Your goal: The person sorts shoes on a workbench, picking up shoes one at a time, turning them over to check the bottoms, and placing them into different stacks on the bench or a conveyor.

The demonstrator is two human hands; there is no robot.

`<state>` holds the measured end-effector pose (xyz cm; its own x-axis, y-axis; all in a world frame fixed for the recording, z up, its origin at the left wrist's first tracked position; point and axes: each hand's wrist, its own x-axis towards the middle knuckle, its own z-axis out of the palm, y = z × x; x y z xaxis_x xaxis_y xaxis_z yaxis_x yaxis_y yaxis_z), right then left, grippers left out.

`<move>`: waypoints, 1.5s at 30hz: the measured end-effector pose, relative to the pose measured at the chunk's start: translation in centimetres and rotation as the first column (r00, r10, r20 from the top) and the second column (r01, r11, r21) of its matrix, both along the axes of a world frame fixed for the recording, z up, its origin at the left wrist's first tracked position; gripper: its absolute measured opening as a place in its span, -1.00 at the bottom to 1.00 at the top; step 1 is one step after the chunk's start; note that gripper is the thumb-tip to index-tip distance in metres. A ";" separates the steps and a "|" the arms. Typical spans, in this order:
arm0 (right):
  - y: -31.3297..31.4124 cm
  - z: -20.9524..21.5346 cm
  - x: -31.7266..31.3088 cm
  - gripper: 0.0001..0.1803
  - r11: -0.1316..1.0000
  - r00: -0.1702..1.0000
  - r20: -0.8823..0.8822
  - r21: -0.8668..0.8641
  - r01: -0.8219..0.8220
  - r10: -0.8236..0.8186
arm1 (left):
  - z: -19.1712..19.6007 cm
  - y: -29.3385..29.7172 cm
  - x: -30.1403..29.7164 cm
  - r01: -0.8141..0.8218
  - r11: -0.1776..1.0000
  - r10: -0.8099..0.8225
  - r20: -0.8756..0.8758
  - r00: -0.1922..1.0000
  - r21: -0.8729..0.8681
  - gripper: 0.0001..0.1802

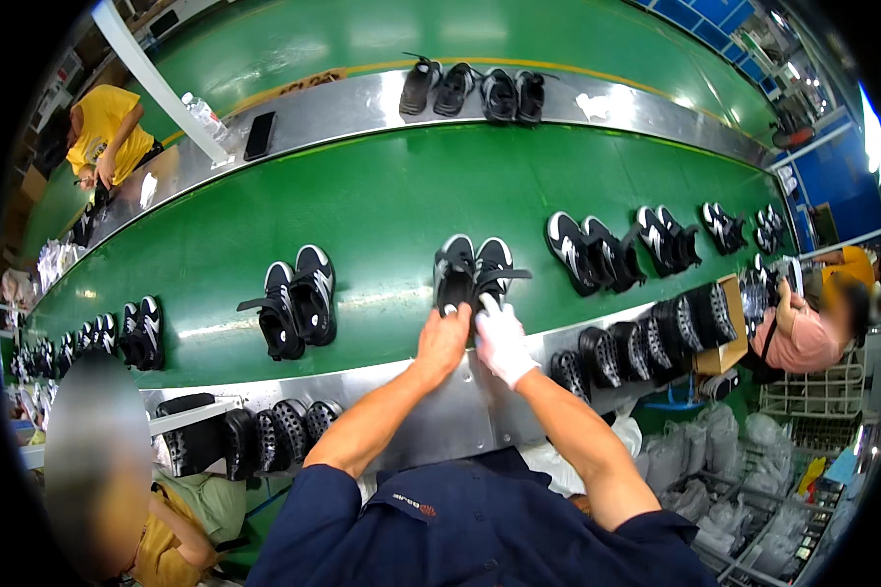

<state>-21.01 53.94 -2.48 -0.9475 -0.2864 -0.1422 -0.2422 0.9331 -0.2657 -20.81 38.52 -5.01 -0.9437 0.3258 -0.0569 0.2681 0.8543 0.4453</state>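
A pair of black shoes with white soles [472, 270] lies on the green conveyor belt [382, 210] right in front of me. My bare left hand [443, 339] grips the heel of the left shoe of that pair. My right hand [502, 341], in a white glove, holds the heel of the right shoe beside it. Both forearms reach forward over the steel rim [440, 411] of the belt.
More black-and-white shoe pairs lie along the belt, one at left [299, 300] and several at right [597, 252]. Black shoe parts stand in rows on the near steel edge [264, 435]. Several shoes [475, 91], a phone [259, 135] and a bottle [204, 114] rest on the far steel edge. People stand at left, right and far left.
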 end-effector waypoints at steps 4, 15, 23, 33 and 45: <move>5.7 -0.6 -3.3 -0.80 0.999 0.999 -0.034 0.052 -0.003 0.005 | 0.9 4.5 -3.4 0.010 0.973 -0.047 0.156 0.987 0.230 -0.85; 8.8 4.2 -2.7 -0.56 0.950 0.983 -0.171 -0.312 0.006 -0.062 | 14.0 -14.5 -0.5 -0.186 0.915 0.199 -0.001 0.980 -0.359 -0.81; -0.9 5.6 3.0 -0.71 0.836 0.956 0.283 -0.541 0.088 0.083 | 7.4 -31.6 8.7 -0.223 0.826 0.302 0.073 0.950 -0.518 -0.22; 1.1 7.9 8.0 -0.71 0.859 0.929 0.367 -0.463 0.218 -0.038 | 3.7 -31.1 5.1 -0.290 0.918 0.359 0.257 0.897 -0.270 -0.32; 9.9 9.8 19.4 -0.78 0.815 0.881 0.065 -0.353 0.460 -0.469 | 11.1 -4.2 7.7 -0.195 0.964 0.198 0.000 0.980 -0.180 -0.57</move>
<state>-1.56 63.86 7.35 -0.9823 0.1626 -0.0928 0.1857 0.7833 -0.5932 -13.09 34.30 6.11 -0.9865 0.1169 -0.1144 0.0803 0.9555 0.2839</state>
